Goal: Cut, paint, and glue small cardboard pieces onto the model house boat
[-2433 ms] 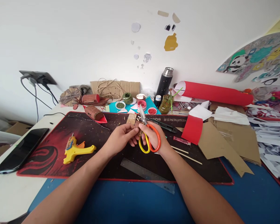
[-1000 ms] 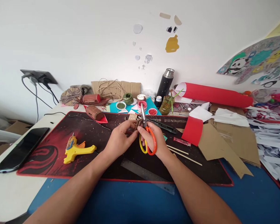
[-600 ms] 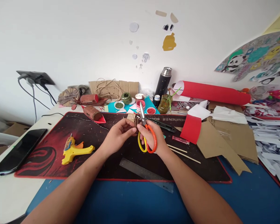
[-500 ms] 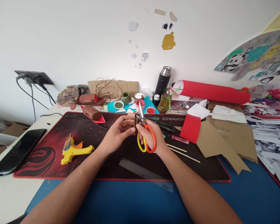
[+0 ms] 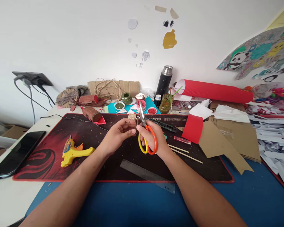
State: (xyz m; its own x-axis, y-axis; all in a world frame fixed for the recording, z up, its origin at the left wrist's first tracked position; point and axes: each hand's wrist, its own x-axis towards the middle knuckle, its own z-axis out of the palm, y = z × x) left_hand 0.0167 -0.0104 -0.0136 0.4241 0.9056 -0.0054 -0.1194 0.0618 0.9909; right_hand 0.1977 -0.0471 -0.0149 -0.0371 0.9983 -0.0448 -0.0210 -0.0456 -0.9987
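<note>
Over the middle of the dark mat, my right hand (image 5: 151,137) is closed on a pair of scissors (image 5: 142,114) with one yellow and one orange handle. The blades point up and away from me. My left hand (image 5: 119,134) pinches a small brown piece (image 5: 136,122), probably cardboard, close beside the blades. The right fingertips also meet this piece, and fingers hide much of it. Behind my hands, open paint pots, including a pink-red pot (image 5: 141,104), stand on a turquoise sheet (image 5: 111,107).
A yellow glue gun (image 5: 77,153) lies on the mat's left, with a clear ruler (image 5: 146,175) in front. At right are wooden sticks (image 5: 189,156), red card (image 5: 192,129) and cut cardboard (image 5: 217,142). A black thermos (image 5: 164,82) stands by the wall; a phone (image 5: 19,154) lies far left.
The whole view has shifted slightly. Both hands keep their hold on the scissors and the brown piece, which appears turned a little between the fingers.
</note>
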